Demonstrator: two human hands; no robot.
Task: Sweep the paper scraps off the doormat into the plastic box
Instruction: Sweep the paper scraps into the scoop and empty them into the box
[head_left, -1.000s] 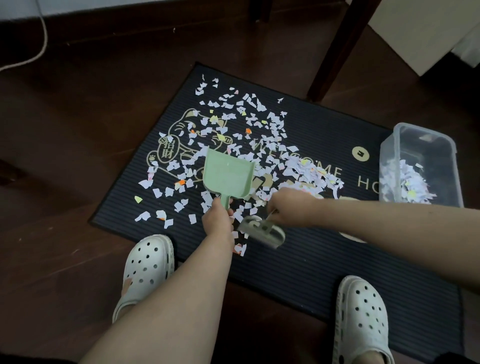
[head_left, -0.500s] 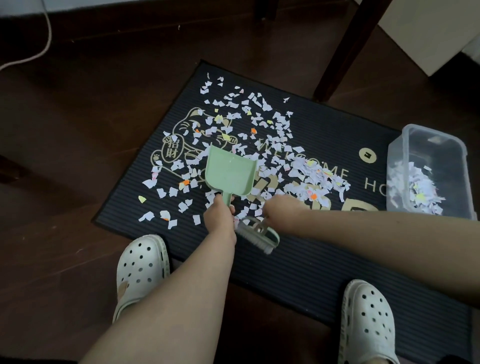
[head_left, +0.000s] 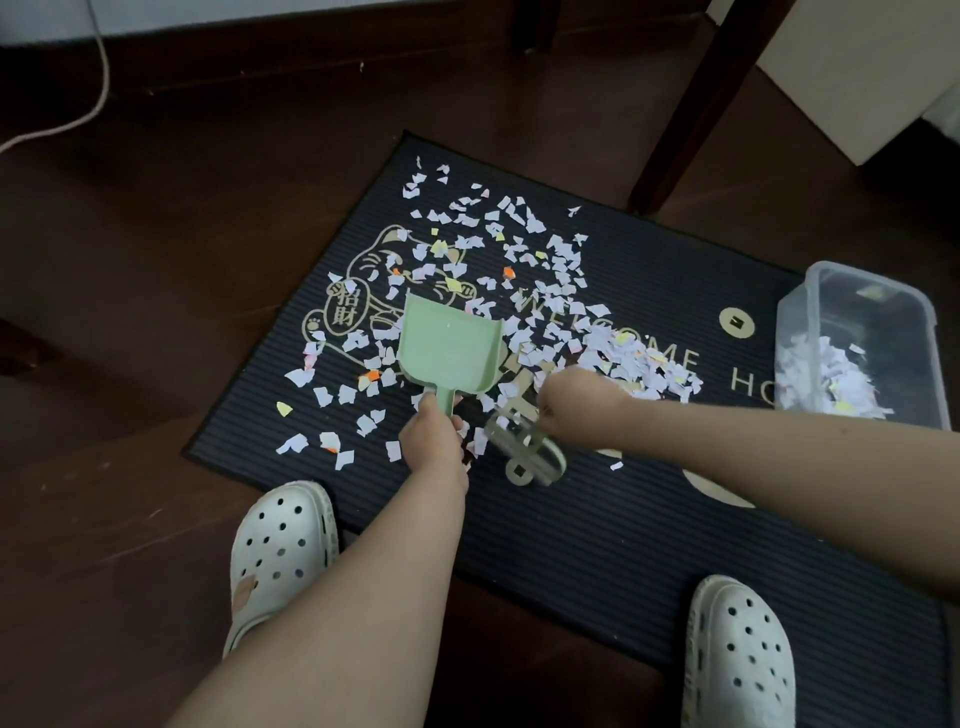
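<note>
The small pale hand brush (head_left: 524, 452) has swung a little over the last second. It now shows as a blur just in front of the person's knees, tilted, beside the handle of the mint-green plastic dustpan (head_left: 449, 348). The dustpan itself has hardly shifted on the dark ribbed doormat with gold lettering (head_left: 597, 545), and its tray still looks bare. This reads as a short stroke that gathered little, so the sweeping seems to be at an early or middle stage, with most of the work left.

The left hand (head_left: 434, 436) holds the dustpan's short handle, its fingers wrapped round it from below. The right hand (head_left: 571, 402) is bunched into a fist on the brush's grip. Its fingers are turned away from the camera, so how they sit on the grip cannot be seen.

The white and coloured paper scraps (head_left: 634, 358) lie spread over the far half of the doormat. A thick heap sits just beyond the right hand, to the right of the dustpan's mouth. A looser scatter lies around and to the left of the dustpan, and a few scraps lie near the left hand. None is touching the fingers.

The clear plastic box (head_left: 789, 332) stands at the doormat's right edge, well apart from both hands, and already holds a mound of scraps.
</note>
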